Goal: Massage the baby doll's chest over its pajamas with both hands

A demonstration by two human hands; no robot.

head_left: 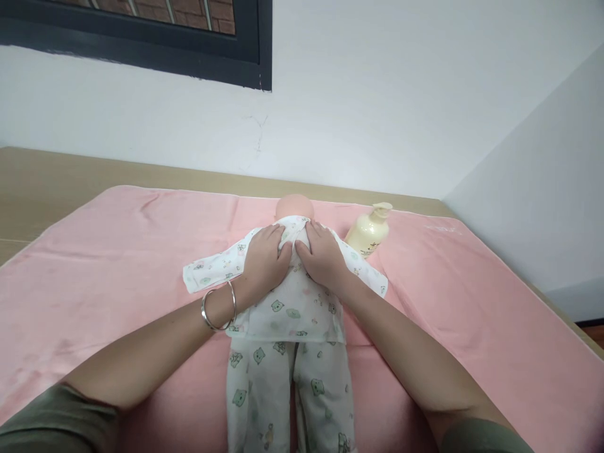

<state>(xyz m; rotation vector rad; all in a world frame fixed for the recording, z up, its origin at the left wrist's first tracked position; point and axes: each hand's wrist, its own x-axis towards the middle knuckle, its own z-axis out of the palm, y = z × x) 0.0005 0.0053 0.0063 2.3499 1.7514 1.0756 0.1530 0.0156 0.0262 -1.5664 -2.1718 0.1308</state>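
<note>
A doll (294, 206) lies on a pink mat (189, 226), dressed in a white printed top (297, 314) and matching trousers (259, 384). Flat on the left side of the top's upper part rests my left hand (268, 257), with a silver bangle at the wrist. My right hand (323, 255) lies on the right side, fingers pointing to the doll's head. Both hands have their fingers stretched out and hold nothing; the thumbs are close together at the middle. The sleeves spread out to both sides.
A pale yellow pump bottle (369, 233) is on the mat, right of the doll's head. The mat covers a wooden surface (51, 170) that meets a white wall (353, 107). A dark window frame (141, 47) is at the upper left.
</note>
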